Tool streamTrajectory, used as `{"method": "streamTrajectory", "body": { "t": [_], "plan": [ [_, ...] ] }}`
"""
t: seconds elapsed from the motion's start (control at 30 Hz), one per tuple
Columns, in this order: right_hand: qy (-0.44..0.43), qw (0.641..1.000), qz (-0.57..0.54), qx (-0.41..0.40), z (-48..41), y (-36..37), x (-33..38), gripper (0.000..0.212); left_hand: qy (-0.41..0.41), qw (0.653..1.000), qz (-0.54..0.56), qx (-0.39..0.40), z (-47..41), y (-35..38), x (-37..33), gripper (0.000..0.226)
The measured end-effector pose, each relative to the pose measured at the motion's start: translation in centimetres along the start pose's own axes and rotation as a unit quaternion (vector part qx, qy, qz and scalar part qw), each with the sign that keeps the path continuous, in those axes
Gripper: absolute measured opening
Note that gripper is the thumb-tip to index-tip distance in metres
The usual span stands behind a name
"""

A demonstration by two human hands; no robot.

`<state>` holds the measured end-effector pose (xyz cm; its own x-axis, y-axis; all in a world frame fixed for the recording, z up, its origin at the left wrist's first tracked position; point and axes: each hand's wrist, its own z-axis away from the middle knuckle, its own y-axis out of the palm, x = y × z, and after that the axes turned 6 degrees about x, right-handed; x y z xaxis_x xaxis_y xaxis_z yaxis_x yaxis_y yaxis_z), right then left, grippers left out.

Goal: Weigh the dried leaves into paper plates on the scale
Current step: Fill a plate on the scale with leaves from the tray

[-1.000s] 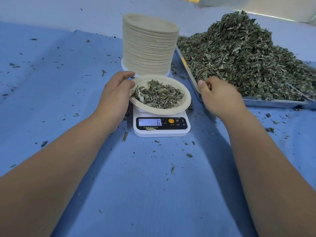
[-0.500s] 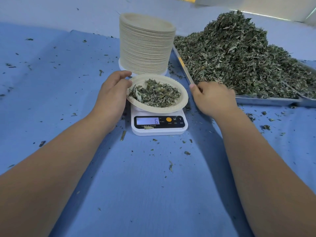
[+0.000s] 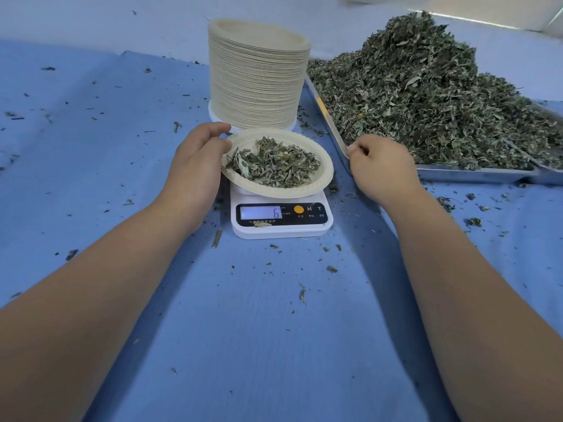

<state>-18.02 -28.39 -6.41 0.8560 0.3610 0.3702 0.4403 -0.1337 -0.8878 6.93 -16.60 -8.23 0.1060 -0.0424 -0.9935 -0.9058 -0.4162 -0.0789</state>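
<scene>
A paper plate (image 3: 323, 181) sits on the white digital scale (image 3: 281, 230), tilted a little, with a small heap of dried leaves (image 3: 274, 163) in it. The display reads 6. My left hand (image 3: 195, 166) grips the plate's left rim, thumb on top and fingers curled round the far edge. My right hand (image 3: 384, 169) hovers to the right of the plate at the near corner of the metal tray (image 3: 472, 174). Its fingers are curled under, and no leaves show between them.
A tall stack of paper plates (image 3: 259, 74) stands right behind the scale. The tray holds a big pile of dried leaves (image 3: 411, 86). Leaf crumbs lie scattered over the blue cloth (image 3: 274, 330).
My right hand has drawn back from the leaf pile to the tray's near corner. My left hand stayed on the plate rim. The reading went from 6 to 5 and back to 6.
</scene>
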Motion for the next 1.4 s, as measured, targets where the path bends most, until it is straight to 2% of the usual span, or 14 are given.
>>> {"method": "streamTrajectory", "body": {
  "t": [0.23, 0.37, 0.43, 0.63, 0.73, 0.9, 0.97, 1.03, 1.13, 1.23, 1.4],
  "plan": [
    [-0.004, 0.993, -0.073, -0.095, -0.4, 0.0, -0.4, 0.012, 0.002, 1.0, 0.005, 0.002, 0.1, 0.1, 0.0, 0.032],
    [-0.027, 0.98, -0.103, -0.166, -0.4, -0.1, -0.4, 0.013, 0.0, 1.0, 0.005, 0.003, 0.2, 0.0, -0.1, 0.031],
    [-0.028, 0.979, -0.104, -0.172, -0.8, -0.3, -0.1, 0.014, -0.001, 1.0, 0.005, 0.004, 0.2, 0.0, -0.1, 0.031],
    [-0.021, 0.994, -0.053, -0.095, -3.1, -1.3, 0.5, 0.012, -0.006, 1.0, 0.014, 0.004, 0.2, 0.1, -0.2, 0.031],
    [-0.007, 0.995, -0.054, -0.088, -3.2, -1.4, 0.7, 0.012, -0.005, 1.0, 0.016, 0.004, 0.2, 0.1, -0.1, 0.031],
    [0.001, 0.975, -0.194, -0.113, -2.4, -2.1, 3.1, 0.005, 0.006, 1.0, 0.016, -0.001, 0.0, 0.2, 0.1, 0.03],
    [-0.018, 0.962, -0.255, -0.098, -2.1, -2.1, 4.7, 0.005, 0.007, 1.0, 0.012, -0.002, 0.0, 0.2, 0.1, 0.03],
    [-0.06, 0.958, -0.268, -0.084, -1.8, -2.0, 6.3, 0.007, 0.005, 1.0, 0.01, -0.001, 0.1, 0.2, 0.0, 0.033],
    [-0.12, 0.963, -0.239, -0.024, -1.3, -1.5, 8.2, 0.007, 0.004, 1.0, 0.011, 0.001, 0.2, 0.1, -0.1, 0.034],
    [-0.162, 0.973, -0.162, 0.028, -1.1, -1.0, 8.9, 0.012, -0.002, 1.0, 0.018, -0.004, 0.3, 0.1, -0.2, 0.033],
    [-0.173, 0.973, -0.131, 0.081, -0.3, -0.8, 8.6, 0.024, 0.008, 1.0, 0.01, -0.003, 0.3, 0.2, -0.1, 0.031]
  ]
}}
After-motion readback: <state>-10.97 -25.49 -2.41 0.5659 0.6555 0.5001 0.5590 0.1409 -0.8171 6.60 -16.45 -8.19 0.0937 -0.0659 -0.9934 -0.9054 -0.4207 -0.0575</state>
